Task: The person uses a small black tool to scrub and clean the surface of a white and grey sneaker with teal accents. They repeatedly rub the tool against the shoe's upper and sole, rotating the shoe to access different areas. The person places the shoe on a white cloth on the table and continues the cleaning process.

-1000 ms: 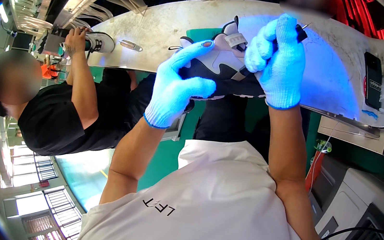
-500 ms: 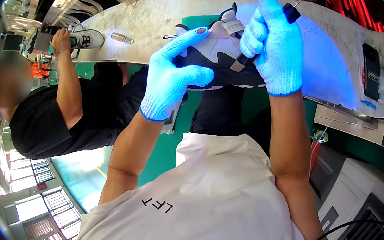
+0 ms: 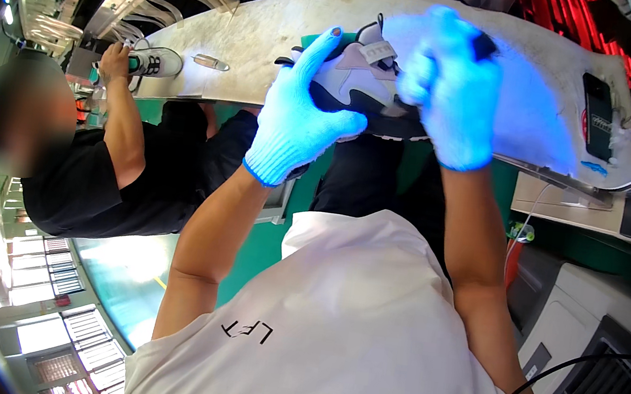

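Observation:
A white, grey and black sneaker (image 3: 378, 88) lies on its side along the near edge of the bench, a green part showing behind it. Around its left end, my gloved left hand (image 3: 304, 113) grips with fingers on the far side and thumb on the near side. A bare fingertip pokes from this glove. My gloved right hand (image 3: 451, 87), blurred by motion, is closed at the sneaker's right end. From the top of that fist sticks the black end of a black-handled tool (image 3: 483, 47); its lower end is smeared against the sneaker.
The pale, stained bench (image 3: 274, 28) curves across. A dark phone (image 3: 599, 115) and a blue scrap (image 3: 594, 167) lie at its right end. To the left are a small metal tool (image 3: 210, 62) and a co-worker's hand (image 3: 115, 61) on another sneaker (image 3: 159, 62). A grey vented machine (image 3: 583, 312) stands lower right.
My left hand has slid farther up over the sneaker. My right fist has tipped and dropped slightly toward me, blurring; the tool's thin metal spike no longer shows. The whole view has shifted a little.

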The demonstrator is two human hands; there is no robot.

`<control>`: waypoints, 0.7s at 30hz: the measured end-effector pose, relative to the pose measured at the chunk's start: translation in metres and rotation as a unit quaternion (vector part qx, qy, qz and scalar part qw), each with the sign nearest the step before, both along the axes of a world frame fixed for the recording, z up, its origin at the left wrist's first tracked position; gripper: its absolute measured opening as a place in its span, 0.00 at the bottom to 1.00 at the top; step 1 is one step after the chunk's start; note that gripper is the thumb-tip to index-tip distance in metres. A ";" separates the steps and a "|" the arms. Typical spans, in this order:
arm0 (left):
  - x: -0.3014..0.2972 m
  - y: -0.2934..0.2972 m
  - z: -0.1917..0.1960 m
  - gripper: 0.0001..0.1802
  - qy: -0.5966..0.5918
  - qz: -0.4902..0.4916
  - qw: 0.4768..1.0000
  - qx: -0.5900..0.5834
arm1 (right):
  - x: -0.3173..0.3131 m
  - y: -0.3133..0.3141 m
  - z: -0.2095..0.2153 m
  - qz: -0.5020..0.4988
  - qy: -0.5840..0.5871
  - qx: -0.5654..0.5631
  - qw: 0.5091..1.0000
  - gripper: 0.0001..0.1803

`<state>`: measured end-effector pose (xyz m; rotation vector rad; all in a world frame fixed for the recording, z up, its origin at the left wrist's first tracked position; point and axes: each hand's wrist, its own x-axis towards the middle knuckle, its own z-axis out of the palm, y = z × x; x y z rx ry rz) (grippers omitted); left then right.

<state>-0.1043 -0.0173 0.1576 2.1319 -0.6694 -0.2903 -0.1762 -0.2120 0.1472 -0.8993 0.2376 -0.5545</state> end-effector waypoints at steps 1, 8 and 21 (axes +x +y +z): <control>0.003 0.001 -0.003 0.62 0.002 -0.004 1.000 -0.012 | -0.012 -0.012 0.003 -0.032 0.018 -0.024 0.999 0.26; 0.003 0.016 -0.035 0.70 0.031 -0.027 0.992 -0.120 | -0.033 -0.045 -0.026 0.044 0.106 -0.715 0.690 0.29; 0.051 0.017 -0.050 0.85 0.074 0.000 0.997 0.028 | 0.025 -0.004 -0.004 0.117 0.094 -0.794 0.590 0.15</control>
